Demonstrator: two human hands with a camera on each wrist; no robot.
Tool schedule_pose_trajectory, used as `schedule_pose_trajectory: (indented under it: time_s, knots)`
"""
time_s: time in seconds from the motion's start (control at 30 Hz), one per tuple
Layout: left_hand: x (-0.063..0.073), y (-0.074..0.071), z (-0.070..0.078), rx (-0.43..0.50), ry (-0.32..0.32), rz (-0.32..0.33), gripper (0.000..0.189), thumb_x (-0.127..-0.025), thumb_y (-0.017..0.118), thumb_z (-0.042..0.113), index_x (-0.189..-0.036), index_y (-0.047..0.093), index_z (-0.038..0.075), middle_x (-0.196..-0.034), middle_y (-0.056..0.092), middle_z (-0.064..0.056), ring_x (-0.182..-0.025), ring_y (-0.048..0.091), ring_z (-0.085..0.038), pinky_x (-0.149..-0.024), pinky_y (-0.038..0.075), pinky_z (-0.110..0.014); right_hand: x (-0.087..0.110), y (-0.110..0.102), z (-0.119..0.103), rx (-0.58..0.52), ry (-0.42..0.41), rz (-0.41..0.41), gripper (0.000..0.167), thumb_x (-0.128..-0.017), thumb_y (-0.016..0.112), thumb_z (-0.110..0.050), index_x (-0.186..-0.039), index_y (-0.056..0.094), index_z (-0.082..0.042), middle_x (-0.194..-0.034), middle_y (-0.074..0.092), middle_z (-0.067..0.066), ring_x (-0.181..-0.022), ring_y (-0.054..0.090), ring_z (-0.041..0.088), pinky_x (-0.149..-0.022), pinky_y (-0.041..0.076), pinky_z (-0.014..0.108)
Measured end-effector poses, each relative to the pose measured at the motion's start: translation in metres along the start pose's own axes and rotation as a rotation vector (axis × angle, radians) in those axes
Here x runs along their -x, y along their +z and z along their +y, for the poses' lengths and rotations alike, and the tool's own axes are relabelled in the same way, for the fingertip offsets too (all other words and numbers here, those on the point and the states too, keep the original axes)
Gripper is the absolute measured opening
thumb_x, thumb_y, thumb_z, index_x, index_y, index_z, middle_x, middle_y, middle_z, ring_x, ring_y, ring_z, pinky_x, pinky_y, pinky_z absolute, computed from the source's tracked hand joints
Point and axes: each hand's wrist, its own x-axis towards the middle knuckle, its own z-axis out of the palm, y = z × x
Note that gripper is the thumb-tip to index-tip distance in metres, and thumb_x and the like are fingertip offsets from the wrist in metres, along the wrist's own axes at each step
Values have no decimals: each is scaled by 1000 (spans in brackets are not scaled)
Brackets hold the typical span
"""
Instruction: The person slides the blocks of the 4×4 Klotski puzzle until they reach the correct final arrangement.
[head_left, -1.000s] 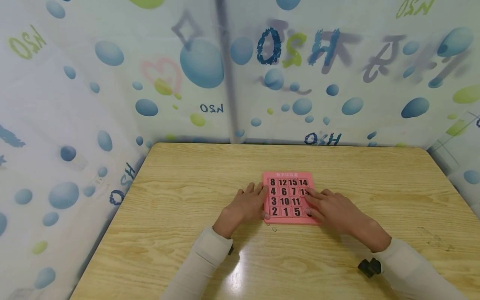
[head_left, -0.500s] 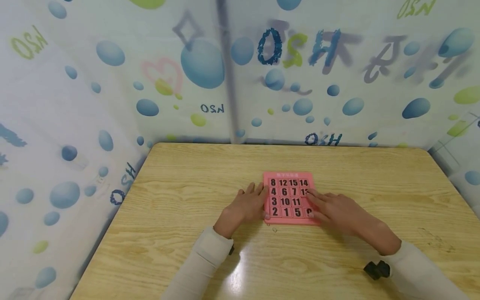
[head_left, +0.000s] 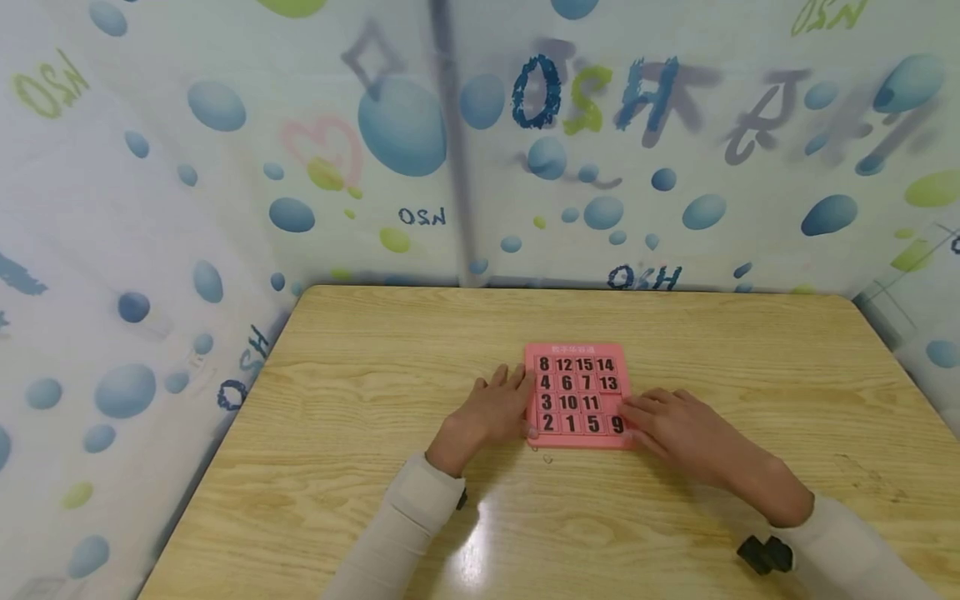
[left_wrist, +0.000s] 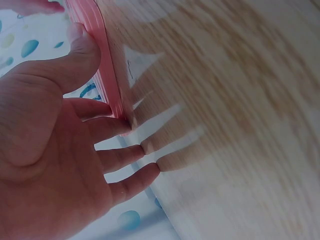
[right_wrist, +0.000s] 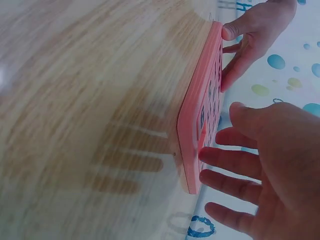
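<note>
A pink number slide puzzle (head_left: 577,442) lies flat on the table, its black-on-pink tiles face up. The tile marked 13 (head_left: 609,384) and the tile marked 9 (head_left: 617,425) are uncovered, with a vacant slot between them in the right column. My left hand (head_left: 487,412) rests at the puzzle's left edge. In the left wrist view, its thumb touches the puzzle frame (left_wrist: 104,55) and the other fingers are spread out. My right hand (head_left: 686,433) has its fingertips at the right edge beside the vacant slot. Seen in the right wrist view, these fingers (right_wrist: 230,162) are nearly straight.
The wooden table (head_left: 375,350) surrounds the puzzle on all sides. Behind and to the left hangs a wall covering (head_left: 495,183) printed with blue and green drops. A black device (head_left: 765,554) sits under the right wrist.
My right hand has drawn back rightward and slightly toward me, uncovering the 13 and 9 tiles. The left hand and the puzzle stay in place.
</note>
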Motion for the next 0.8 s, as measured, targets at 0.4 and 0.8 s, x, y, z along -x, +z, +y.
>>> schedule_pose_trajectory:
  time_s: [0.4,0.8]
  knots:
    - [0,0,-1,13,-1,-9,89,-93,62,46,-160,14,13,-166,13,-10,-153,9,-34,-119,20,-56,-2,7,-6,-17,-49,38,24,-97,64,-26,-115,72,-13,-108,64,0,-97,59,18,-82,52,43]
    - [-2,0,-1,9,-6,-16,90,-93,63,46,-160,14,13,-166,12,-9,-153,9,-34,-119,19,-56,1,12,-11,15,-80,39,28,-95,65,-31,-117,72,-14,-115,64,1,-102,59,20,-84,51,45]
